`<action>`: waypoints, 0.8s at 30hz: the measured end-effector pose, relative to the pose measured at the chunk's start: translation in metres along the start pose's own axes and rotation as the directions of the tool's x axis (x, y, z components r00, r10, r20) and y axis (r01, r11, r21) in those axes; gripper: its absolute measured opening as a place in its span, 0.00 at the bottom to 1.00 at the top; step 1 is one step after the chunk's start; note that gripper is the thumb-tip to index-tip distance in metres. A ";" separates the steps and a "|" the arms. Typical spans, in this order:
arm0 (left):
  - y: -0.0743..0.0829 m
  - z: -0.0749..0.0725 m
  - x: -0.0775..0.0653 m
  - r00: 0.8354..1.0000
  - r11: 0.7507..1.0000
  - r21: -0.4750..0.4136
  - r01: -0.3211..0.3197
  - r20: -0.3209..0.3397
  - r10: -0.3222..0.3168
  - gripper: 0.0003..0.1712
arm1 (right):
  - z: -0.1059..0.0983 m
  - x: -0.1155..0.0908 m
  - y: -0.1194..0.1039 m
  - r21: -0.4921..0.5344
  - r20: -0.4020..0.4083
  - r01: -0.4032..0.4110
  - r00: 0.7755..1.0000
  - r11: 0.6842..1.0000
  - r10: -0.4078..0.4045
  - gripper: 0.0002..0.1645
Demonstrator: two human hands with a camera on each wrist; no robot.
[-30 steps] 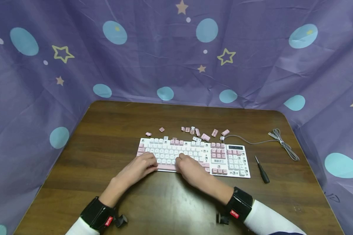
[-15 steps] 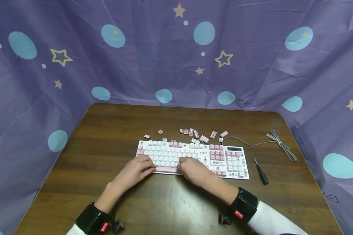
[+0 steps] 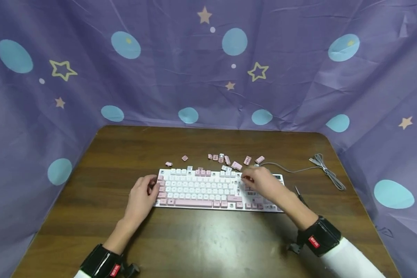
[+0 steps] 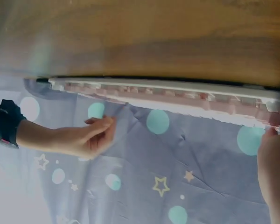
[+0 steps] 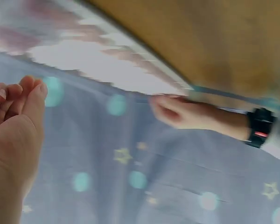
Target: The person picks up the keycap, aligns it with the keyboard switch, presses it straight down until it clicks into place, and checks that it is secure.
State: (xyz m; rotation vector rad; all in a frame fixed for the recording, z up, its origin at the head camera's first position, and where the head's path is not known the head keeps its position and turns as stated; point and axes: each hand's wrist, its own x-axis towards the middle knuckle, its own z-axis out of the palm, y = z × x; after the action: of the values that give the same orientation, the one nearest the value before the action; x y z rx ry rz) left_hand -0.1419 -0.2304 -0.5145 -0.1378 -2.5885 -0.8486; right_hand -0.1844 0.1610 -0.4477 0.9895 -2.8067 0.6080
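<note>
Over keyboard [image 3: 199, 190], right hand [image 3: 263, 182], shifted rightward

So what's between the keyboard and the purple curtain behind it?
Behind the keyboard lie loose keycaps and a grey cable, then bare tabletop up to the curtain; the head view shows this.

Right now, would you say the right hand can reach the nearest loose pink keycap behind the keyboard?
Probably yes: the pink keycap lies close to the right hand, with no visible obstacle between them.

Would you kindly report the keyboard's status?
Left hand at left end of keyboard; curled right hand over its right side; loose keycaps along far edge.
</note>
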 end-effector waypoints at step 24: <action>-0.005 -0.006 0.007 0.959 0.995 -0.010 0.103 0.265 -0.097 0.12 | 0.007 0.031 0.069 -0.201 0.156 -0.214 0.956 0.956 0.247 0.08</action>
State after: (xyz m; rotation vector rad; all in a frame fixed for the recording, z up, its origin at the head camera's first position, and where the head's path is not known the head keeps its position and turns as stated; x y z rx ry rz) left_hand -0.1475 -0.2383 -0.5102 -0.1359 -2.8557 -0.9549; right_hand -0.2510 0.1891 -0.4703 0.7210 -3.0969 0.2849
